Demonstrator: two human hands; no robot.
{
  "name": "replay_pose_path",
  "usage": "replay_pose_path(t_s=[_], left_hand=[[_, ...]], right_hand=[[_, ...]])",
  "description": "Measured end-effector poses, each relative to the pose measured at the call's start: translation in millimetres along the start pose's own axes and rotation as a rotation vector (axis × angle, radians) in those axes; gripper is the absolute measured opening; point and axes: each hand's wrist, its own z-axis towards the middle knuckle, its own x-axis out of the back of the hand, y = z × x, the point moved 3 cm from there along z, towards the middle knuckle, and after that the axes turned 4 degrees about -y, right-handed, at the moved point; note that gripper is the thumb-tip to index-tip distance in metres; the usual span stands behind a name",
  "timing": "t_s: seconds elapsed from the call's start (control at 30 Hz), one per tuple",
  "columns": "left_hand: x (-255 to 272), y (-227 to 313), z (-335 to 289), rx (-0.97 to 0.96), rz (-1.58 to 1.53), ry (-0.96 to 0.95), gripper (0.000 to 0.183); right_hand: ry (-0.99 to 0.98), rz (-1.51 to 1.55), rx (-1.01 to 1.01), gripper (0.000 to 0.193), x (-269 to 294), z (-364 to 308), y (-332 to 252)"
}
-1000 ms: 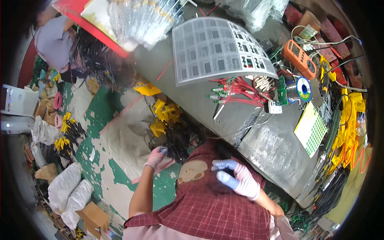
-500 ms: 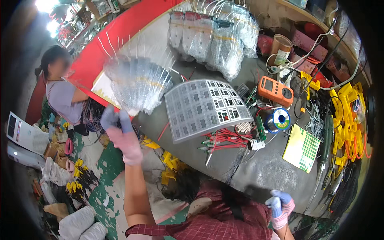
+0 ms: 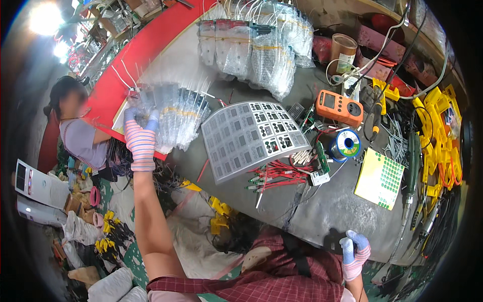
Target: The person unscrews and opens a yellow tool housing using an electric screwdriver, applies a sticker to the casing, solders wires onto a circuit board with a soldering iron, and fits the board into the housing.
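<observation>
My left hand [image 3: 140,138], in a striped pink and blue glove with fingers apart, reaches to the left end of a fanned row of bubble-wrapped packs [image 3: 178,118]. Its fingertips overlap the leftmost packs; no firm grip shows. Thin white wires stick out from the tops of these packs. My right hand [image 3: 355,255], in a matching glove, hovers at the near edge of the table, its fingers loosely bent and apart, with nothing in them. Between the hands lies a curved sheet of printed labels [image 3: 256,136], beside red wires with small connectors [image 3: 279,174].
More wrapped packs [image 3: 251,50] stand at the back. An orange meter [image 3: 339,107], solder spool [image 3: 347,145], yellow sticker sheet [image 3: 380,178] and soldering iron [image 3: 411,171] lie right. Yellow plastic parts [image 3: 437,146] line the right edge. A co-worker [image 3: 83,136] sits at left.
My left hand has moved forward from the table's edge onto the left end of the fanned packs. My right hand's fingers have opened slightly. The view has shifted a little.
</observation>
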Motion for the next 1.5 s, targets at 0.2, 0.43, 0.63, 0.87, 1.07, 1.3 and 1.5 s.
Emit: replay_pose_path(t_s=[0.2, 0.43, 0.63, 0.87, 1.07, 1.3, 1.5], left_hand=[[14, -2, -6, -0.012, -0.401, 0.285, 0.038], [25, 186, -142, -0.505, -0.515, -0.739, 0.031], [-25, 250, -264, -0.986, -0.549, -1.145, 0.039], [-5, 305, -269, -0.920, -0.865, -1.015, 0.065], [-23, 318, -310, -1.044, -0.558, -0.954, 0.072], [-26, 293, -306, -1.033, -0.418, -0.953, 0.069], [-26, 309, -303, -0.963, -0.574, -0.961, 0.051]], right_hand=[[-0.051, -0.025, 0.035, 0.021, 4, 3, -12], [0.119, 0.440, -0.304, 0.022, 18, 22, -16], [0.246, 0.096, 0.019, 0.033, 66, 43, -33], [-0.373, -0.686, 0.365, 0.067, 40, 67, -21], [-0.379, -0.768, 0.521, 0.017, 46, 63, -4], [-0.473, -0.820, 0.289, 0.032, 85, 120, 12], [-0.125, -0.330, 0.119, 0.029, 89, 289, 44]])
